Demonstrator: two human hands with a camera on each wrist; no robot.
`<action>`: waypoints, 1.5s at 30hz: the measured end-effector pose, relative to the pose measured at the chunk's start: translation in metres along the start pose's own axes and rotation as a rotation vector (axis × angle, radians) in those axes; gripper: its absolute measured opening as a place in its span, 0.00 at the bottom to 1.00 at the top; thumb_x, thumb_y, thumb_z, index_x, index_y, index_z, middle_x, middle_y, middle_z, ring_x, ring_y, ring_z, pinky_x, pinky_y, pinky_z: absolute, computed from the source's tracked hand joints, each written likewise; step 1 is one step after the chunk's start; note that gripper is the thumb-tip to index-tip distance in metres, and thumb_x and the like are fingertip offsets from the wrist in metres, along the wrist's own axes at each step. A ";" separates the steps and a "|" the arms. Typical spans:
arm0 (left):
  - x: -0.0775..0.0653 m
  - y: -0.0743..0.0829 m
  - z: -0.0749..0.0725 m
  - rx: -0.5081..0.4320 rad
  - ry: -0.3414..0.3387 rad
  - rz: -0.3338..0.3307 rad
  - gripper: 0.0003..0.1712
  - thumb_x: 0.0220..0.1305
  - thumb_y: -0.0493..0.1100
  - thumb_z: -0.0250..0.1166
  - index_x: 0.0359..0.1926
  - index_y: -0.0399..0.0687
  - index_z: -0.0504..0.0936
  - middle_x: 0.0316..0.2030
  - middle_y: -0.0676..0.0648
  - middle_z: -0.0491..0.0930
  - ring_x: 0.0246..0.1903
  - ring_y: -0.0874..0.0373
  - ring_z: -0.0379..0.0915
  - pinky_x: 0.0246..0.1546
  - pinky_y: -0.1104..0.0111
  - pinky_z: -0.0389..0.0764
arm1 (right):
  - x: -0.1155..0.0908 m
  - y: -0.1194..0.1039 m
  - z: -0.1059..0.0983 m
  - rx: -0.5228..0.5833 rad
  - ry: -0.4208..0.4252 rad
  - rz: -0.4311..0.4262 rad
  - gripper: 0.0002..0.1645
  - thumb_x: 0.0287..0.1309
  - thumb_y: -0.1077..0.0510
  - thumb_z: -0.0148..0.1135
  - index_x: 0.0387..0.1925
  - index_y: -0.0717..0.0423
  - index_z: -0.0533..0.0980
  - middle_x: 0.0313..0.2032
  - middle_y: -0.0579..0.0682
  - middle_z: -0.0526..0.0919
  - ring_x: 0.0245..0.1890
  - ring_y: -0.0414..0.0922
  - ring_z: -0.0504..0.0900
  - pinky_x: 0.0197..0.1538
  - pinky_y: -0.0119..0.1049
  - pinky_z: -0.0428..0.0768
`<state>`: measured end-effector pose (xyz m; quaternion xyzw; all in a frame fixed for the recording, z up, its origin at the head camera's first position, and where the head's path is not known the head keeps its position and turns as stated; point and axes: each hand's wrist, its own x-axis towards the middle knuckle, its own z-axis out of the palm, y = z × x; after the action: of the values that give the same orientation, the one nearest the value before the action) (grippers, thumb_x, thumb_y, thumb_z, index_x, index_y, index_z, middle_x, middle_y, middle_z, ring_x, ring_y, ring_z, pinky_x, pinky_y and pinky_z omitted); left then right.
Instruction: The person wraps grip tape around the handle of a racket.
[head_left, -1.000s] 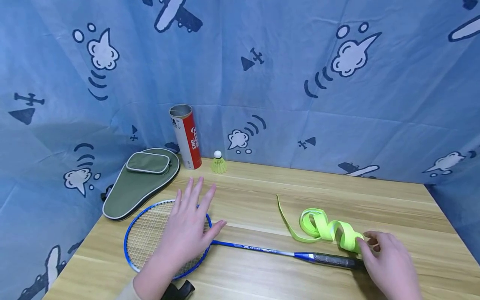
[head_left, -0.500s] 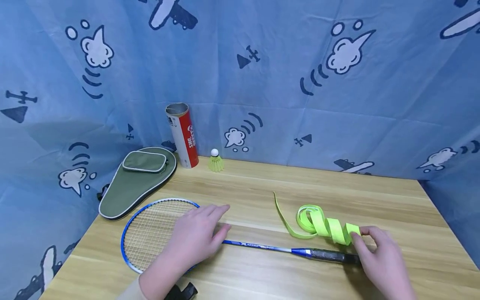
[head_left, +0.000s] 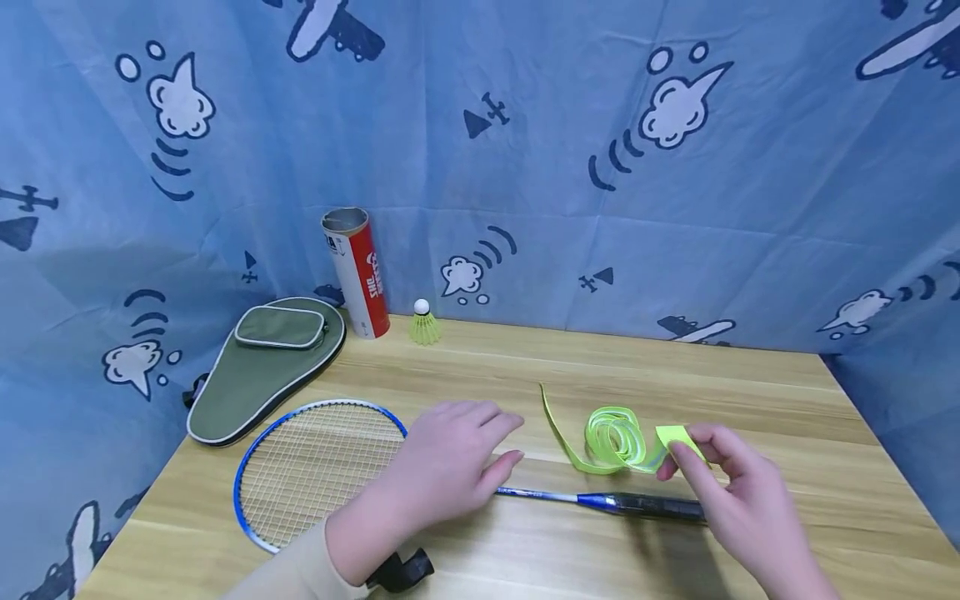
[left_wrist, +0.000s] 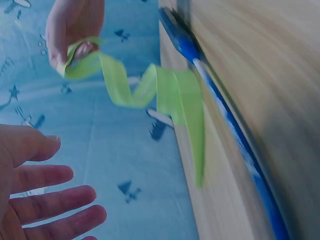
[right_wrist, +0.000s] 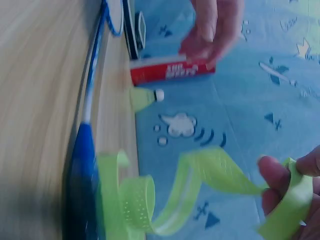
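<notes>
My right hand pinches one end of a lime-green perforated grip tape between thumb and fingers, lifted off the table. From there the tape runs down in loose spirals to a coil, and its thin tail points away to the left. In the right wrist view the held end of the grip tape loops through the fingers. My left hand hovers over the shaft of a blue badminton racket, fingers extended and holding nothing. The left wrist view shows that hand spread, apart from the tape.
The racket's black handle lies just in front of the tape. At the back left are a green racket case, a red and white shuttlecock tube and a yellow shuttlecock. A patterned blue curtain hangs behind the wooden table.
My right hand has taken hold of the tape's end and raised it, drawing the spirals out. My left hand has moved right, from over the racket head to over the shaft.
</notes>
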<state>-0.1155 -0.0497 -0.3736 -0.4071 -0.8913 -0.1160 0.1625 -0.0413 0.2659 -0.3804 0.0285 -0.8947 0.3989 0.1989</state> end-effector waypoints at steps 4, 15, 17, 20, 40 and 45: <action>0.013 0.012 0.000 0.013 0.024 0.065 0.20 0.73 0.59 0.62 0.57 0.57 0.85 0.45 0.57 0.85 0.44 0.62 0.84 0.44 0.65 0.84 | 0.006 -0.013 0.007 0.095 -0.046 -0.039 0.08 0.68 0.68 0.64 0.38 0.52 0.82 0.21 0.41 0.83 0.30 0.34 0.80 0.40 0.23 0.72; 0.028 0.036 0.008 -0.269 0.028 0.091 0.17 0.74 0.56 0.62 0.56 0.54 0.82 0.39 0.61 0.84 0.30 0.72 0.75 0.30 0.79 0.74 | 0.007 -0.036 0.038 0.227 -0.195 -0.178 0.17 0.61 0.70 0.69 0.27 0.43 0.83 0.21 0.39 0.77 0.20 0.35 0.73 0.23 0.28 0.72; 0.028 0.037 0.007 -0.375 0.007 0.055 0.17 0.76 0.52 0.59 0.59 0.52 0.80 0.38 0.60 0.83 0.30 0.73 0.74 0.29 0.81 0.71 | 0.006 -0.036 0.043 0.197 -0.188 -0.257 0.21 0.58 0.70 0.71 0.25 0.38 0.81 0.19 0.37 0.73 0.20 0.32 0.71 0.23 0.27 0.69; 0.028 0.037 0.007 -0.521 -0.013 -0.010 0.17 0.76 0.48 0.58 0.61 0.52 0.78 0.41 0.59 0.83 0.35 0.73 0.76 0.32 0.84 0.71 | 0.005 -0.036 0.050 0.192 -0.183 -0.353 0.23 0.55 0.73 0.72 0.23 0.39 0.81 0.19 0.34 0.73 0.21 0.29 0.70 0.25 0.23 0.70; 0.029 0.020 -0.011 -0.555 0.003 0.206 0.25 0.66 0.28 0.57 0.61 0.50 0.80 0.46 0.54 0.81 0.36 0.67 0.71 0.37 0.82 0.68 | 0.023 -0.039 0.034 0.259 -0.331 -0.327 0.25 0.60 0.74 0.67 0.54 0.49 0.80 0.50 0.43 0.84 0.51 0.39 0.81 0.57 0.25 0.75; 0.030 0.018 -0.009 -0.437 0.089 0.266 0.22 0.67 0.32 0.63 0.59 0.51 0.83 0.45 0.57 0.85 0.36 0.68 0.75 0.39 0.80 0.74 | 0.022 -0.031 0.046 0.375 -0.465 -0.341 0.21 0.59 0.74 0.69 0.44 0.46 0.79 0.42 0.42 0.83 0.48 0.38 0.80 0.56 0.26 0.74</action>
<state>-0.1185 -0.0208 -0.3522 -0.5405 -0.7757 -0.3014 0.1237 -0.0702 0.2133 -0.3782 0.3037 -0.8096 0.5003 0.0448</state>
